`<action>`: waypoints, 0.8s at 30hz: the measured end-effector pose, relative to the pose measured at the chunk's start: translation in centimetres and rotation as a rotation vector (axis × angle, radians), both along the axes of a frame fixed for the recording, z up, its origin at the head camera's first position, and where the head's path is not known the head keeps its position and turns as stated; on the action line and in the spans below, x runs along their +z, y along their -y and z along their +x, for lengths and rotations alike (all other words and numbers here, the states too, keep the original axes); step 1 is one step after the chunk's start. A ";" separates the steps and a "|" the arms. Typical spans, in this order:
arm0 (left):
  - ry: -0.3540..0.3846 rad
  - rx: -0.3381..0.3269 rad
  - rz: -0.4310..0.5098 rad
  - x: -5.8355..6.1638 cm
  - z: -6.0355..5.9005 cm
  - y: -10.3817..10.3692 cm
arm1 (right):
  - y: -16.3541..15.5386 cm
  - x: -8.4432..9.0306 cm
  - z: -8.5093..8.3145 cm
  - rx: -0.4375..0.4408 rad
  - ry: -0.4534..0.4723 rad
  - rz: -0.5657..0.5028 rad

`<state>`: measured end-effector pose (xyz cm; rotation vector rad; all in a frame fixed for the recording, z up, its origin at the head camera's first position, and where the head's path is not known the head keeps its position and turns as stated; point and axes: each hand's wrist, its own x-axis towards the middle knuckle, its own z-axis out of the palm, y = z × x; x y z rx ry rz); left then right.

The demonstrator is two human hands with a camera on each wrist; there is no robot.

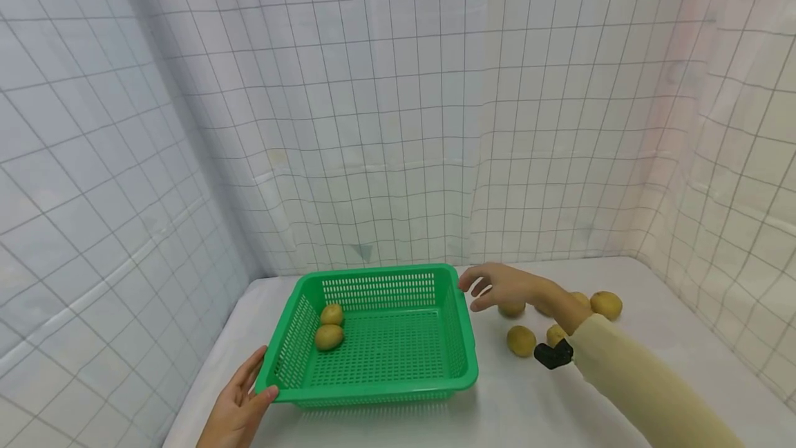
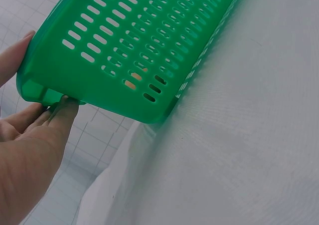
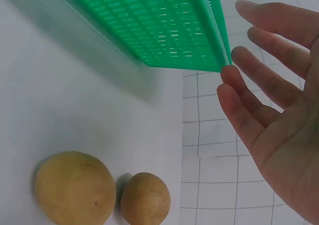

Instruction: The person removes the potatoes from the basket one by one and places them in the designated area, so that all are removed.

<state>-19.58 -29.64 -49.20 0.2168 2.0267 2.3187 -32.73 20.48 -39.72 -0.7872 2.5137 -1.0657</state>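
Note:
A green plastic basket with slotted walls stands on the white table. At its near left corner my left hand grips the rim, thumb on top and fingers beneath, as the left wrist view also shows. Two potatoes lie inside against the basket's left wall. By the far right corner is my right hand, its fingers loosely bent and nothing held. In the right wrist view its fingertips come close to the basket's rim; whether they touch it I cannot tell.
Several potatoes lie on the table to the basket's right, some partly hidden behind my right forearm. A black device is at the right wrist. White grid-patterned curtains enclose the table at the back and both sides.

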 end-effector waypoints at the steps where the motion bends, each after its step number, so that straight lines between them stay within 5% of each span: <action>1: 0.002 0.003 0.001 0.0 0.0 0.0 | 0.2 0.1 0.0 0.011 0.001 -0.008; 9: 0.001 0.001 0.009 0.0 -0.1 0.0 | 2.1 0.1 -1.1 0.149 -0.082 -0.082; 24: -0.003 -0.005 0.015 -0.2 -0.3 0.1 | 6.6 0.1 -2.1 0.151 -0.042 -0.035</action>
